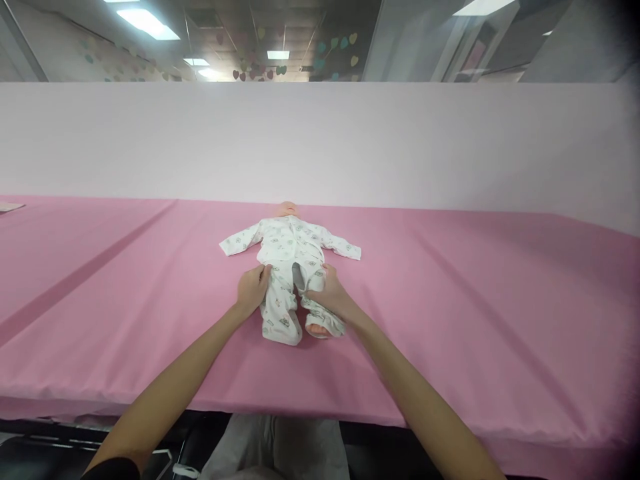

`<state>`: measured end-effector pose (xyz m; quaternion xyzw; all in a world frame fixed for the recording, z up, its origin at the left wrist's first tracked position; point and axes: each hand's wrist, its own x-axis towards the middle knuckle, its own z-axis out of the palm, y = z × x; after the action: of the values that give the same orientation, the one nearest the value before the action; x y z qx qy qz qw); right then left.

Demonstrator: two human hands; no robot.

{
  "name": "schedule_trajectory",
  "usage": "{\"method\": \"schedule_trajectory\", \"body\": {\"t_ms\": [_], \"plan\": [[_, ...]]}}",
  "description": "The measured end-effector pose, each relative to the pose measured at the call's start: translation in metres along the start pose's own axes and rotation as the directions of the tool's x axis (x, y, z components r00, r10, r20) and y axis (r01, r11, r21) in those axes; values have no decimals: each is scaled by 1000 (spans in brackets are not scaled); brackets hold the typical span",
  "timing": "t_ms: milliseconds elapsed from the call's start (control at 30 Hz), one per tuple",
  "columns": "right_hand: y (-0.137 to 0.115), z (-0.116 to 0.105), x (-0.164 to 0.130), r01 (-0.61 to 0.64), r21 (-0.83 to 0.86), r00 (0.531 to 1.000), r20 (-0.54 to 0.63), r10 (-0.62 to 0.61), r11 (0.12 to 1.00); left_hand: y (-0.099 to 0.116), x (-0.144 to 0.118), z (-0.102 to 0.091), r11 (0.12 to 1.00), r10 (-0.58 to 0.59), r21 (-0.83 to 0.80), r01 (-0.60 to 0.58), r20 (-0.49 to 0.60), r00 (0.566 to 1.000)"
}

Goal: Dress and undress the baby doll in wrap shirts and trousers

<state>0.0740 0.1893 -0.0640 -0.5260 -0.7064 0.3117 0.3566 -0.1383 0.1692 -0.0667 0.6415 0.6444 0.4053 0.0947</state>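
A baby doll lies on its back, head toward the wall, dressed in a white printed top with both sleeves spread out. White printed baby pants cover its legs. My left hand pinches the pants at the waist on the left side. Lower on the other side, my right hand grips the pants around the upper part of the right-hand leg. A doll foot shows at that leg's cuff, while the left-hand cuff hides the other foot. Between the legs, a grey patch shows at the crotch.
The doll rests on a padded table with a pink cover, which has long creases. Behind it stands a low white wall with glass above. A pale flat item lies at the far left edge. Dark chairs sit below the front edge.
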Motion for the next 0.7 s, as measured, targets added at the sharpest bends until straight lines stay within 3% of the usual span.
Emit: {"method": "schedule_trajectory", "body": {"t_ms": [100,200,300,400,500,700], "plan": [[-5,-11,-5,-79,-97,988,123,91,992,5,5,-8,999,40,36,-41,22,999],[-19,-26,-2,-58,-227,975,198,104,972,16,25,-17,992,102,74,-101,-11,995],[-39,-45,22,-8,-348,992,113,51,938,33,58,-19,987,147,71,-142,-80,986],[-57,-57,67,25,-356,1000,16,-21,934,47,94,-5,987,163,30,-161,-98,982],[-62,-47,124,-13,-286,1000,-14,9,958,51,130,21,990,140,-14,-141,-72,988],[-44,12,213,-10,-257,987,-158,-31,966,42,192,64,985,-149,87,147,13,989]]}}
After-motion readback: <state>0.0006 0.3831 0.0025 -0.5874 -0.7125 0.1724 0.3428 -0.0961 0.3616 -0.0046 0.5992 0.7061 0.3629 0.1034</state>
